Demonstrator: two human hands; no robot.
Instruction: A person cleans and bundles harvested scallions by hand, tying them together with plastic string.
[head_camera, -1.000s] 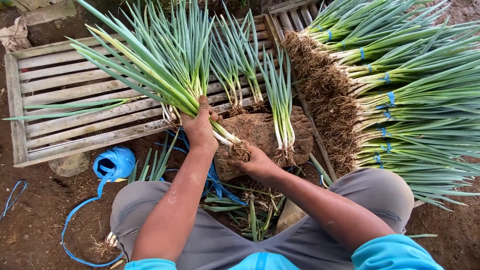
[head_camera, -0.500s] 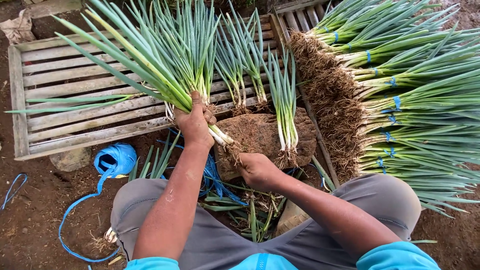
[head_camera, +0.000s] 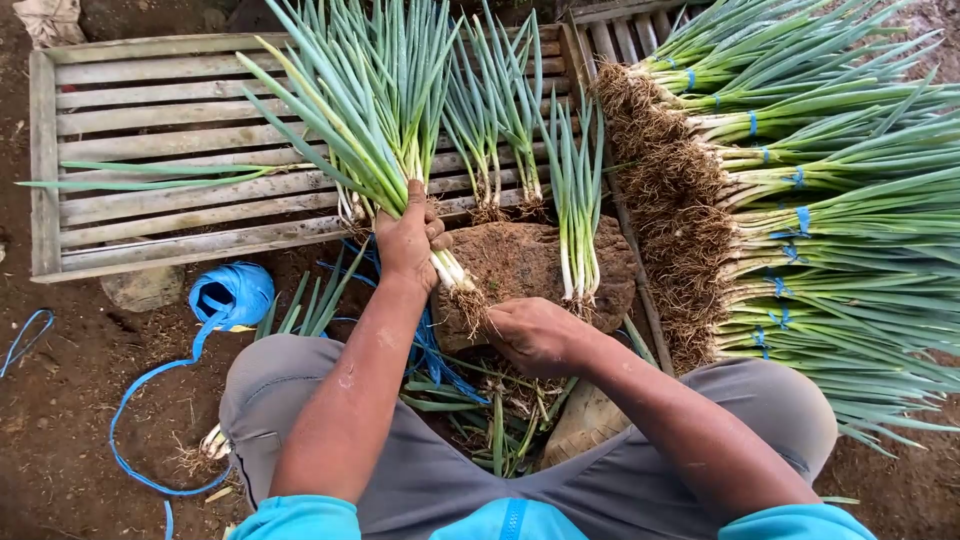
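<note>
While gripped, onions (head_camera: 370, 130) fan above left hand (head_camera: 410, 240).

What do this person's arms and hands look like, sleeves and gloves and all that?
Both hands, the left hand and the right hand, are bare, with no gloves. The forearms are bare too, smudged with soil. Short bright blue sleeves end above the elbows. No watch or rings show.

- Your left hand (head_camera: 412, 238) hides the gripped scallion bunch's (head_camera: 375, 120) stems.
- Leaf tips above that grip run off the top edge.
- Your right hand's (head_camera: 540, 335) fingertips curl out of sight.
</note>
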